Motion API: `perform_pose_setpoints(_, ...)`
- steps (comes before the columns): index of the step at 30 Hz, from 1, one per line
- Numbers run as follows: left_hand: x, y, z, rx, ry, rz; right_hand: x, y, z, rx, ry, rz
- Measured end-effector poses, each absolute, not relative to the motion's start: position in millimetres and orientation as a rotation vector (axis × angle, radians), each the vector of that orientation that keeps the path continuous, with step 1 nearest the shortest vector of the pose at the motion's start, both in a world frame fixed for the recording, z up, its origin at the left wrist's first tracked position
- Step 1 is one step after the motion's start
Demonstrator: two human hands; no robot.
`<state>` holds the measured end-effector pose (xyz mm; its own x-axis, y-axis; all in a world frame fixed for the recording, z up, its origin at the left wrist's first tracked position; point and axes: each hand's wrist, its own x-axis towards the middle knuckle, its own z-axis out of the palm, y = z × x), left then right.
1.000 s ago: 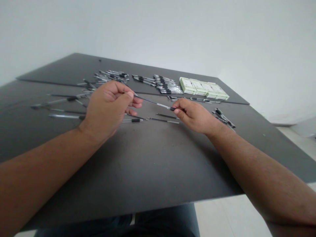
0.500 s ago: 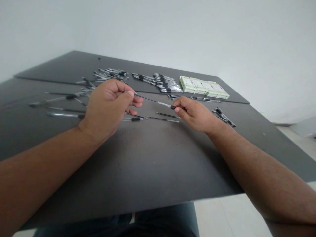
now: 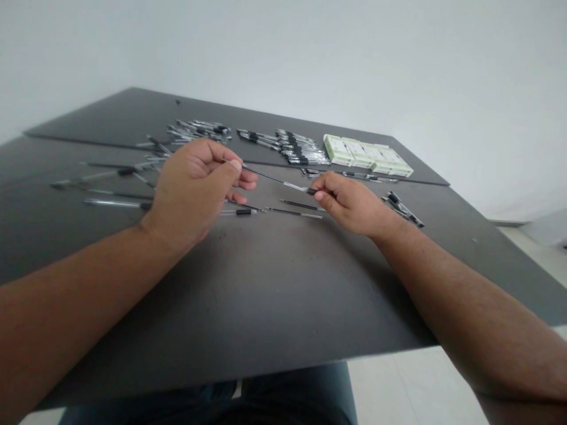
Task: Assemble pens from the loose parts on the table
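Thumb and fingertips of my left hand pinch a thin dark pen refill near one end. It slants down to the right above the table, and its clear end reaches the black grip of a pen barrel. My right hand is closed around that barrel, hiding most of it. I cannot make out how far the refill sits inside. Below the hands, loose refills and a clear pen barrel with a black grip lie on the table.
Scattered pen parts lie left of my left hand. Behind are a heap of pens, a neater pile of pens and light green boxes. A few more pens lie right, on the dark table.
The view has shifted very slightly. Both hands hold almost the same place, with the refill and barrel between them as before.
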<state>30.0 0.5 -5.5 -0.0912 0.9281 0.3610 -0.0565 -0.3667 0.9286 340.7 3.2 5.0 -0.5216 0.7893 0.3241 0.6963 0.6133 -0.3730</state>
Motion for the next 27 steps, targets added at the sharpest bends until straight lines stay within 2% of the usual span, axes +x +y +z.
perform_pose_setpoints(27, 26.7, -2.9, -9.2, 1.504, 1.071, 1.478, 339.2, 1.7, 5.7, -1.175, -2.388, 0.278)
